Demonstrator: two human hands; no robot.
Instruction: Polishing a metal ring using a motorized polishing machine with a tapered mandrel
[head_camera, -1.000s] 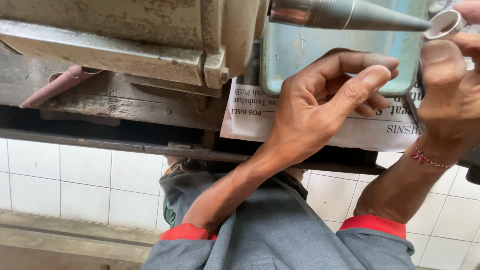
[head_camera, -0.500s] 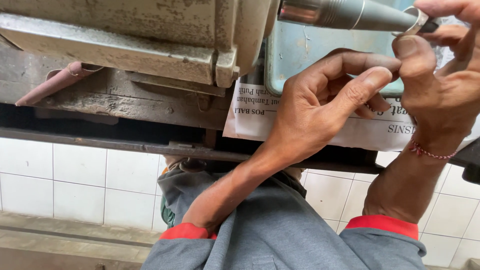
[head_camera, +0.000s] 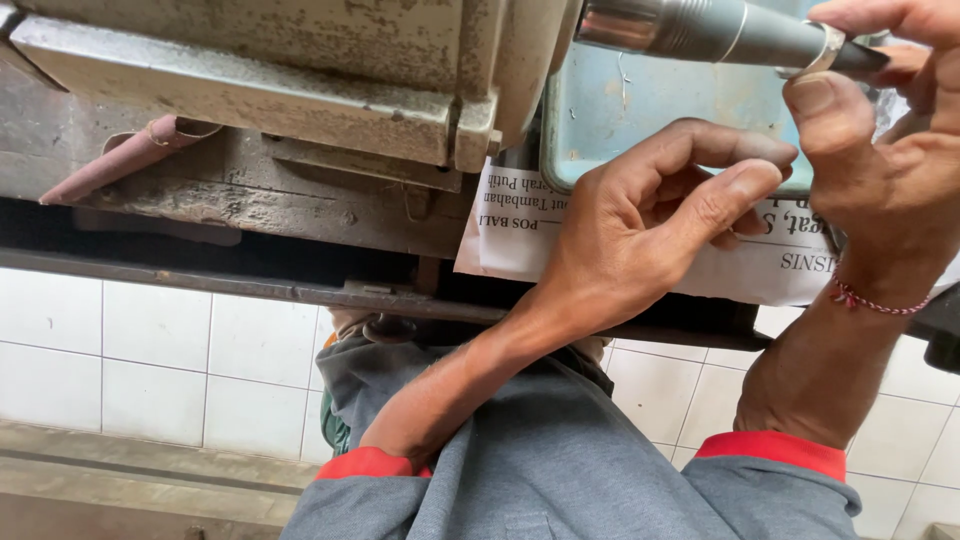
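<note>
A tapered steel mandrel (head_camera: 700, 30) juts to the right from a worn grey machine (head_camera: 300, 70). A silver ring (head_camera: 822, 52) sits around the mandrel near its thin end. My right hand (head_camera: 880, 150) pinches that ring with thumb below and fingers above. My left hand (head_camera: 650, 230) hovers under the mandrel, fingers curled with thumb and forefinger close together; whether it holds anything small I cannot tell.
A teal metal tray (head_camera: 620, 120) stands behind the hands, with a sheet of printed newspaper (head_camera: 520, 235) under it. A dark bench edge (head_camera: 250, 285) runs across. White floor tiles (head_camera: 120, 350) lie below, and my grey shirt with red cuffs (head_camera: 560, 470) fills the bottom.
My right hand has slid the ring along the mandrel's thin end toward the thicker part. The view shifted slightly right. My left hand kept its pose.
</note>
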